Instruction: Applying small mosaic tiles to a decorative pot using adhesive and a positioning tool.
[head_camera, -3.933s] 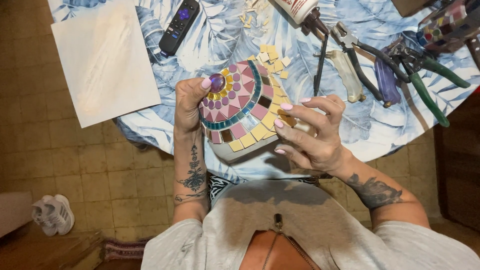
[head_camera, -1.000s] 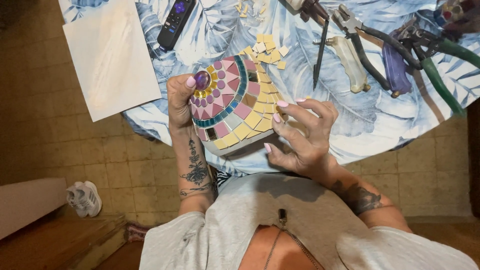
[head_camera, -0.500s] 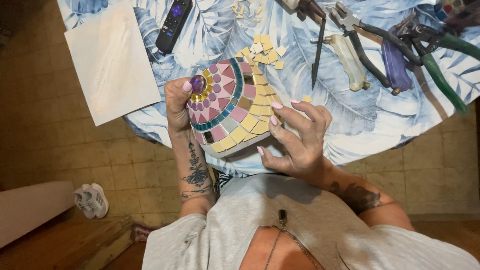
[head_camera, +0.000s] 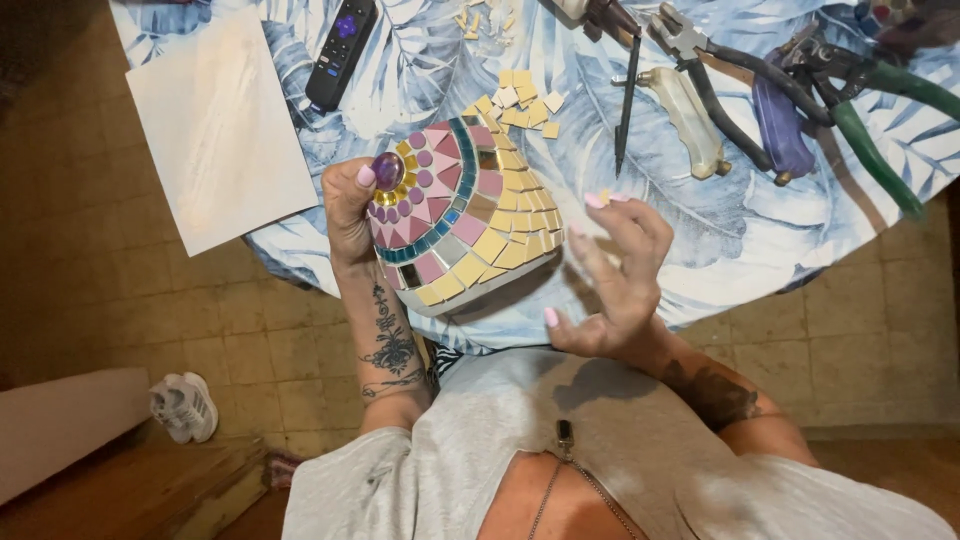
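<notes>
A round tabletop (head_camera: 760, 250) under a blue leaf-print cloth stands on a tiled floor. The left hand (head_camera: 350, 215) grasps the mosaic (head_camera: 465, 215) by its pointed end, fingers clenched round the edge, holding it tilted above the tabletop's near rim. The right hand (head_camera: 620, 275) hovers just beside the mosaic's yellow border, fingers spread and released, holding nothing. Loose tiles (head_camera: 525, 105) lie just beyond the mosaic, a remote (head_camera: 340, 55) and paper (head_camera: 215, 130) to the left, pliers (head_camera: 790, 90) to the right.

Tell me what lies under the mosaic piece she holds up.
Under the mosaic piece, held by the left hand, only the blue leaf-print tablecloth shows at its edges. Whatever lies directly beneath is covered.
</notes>
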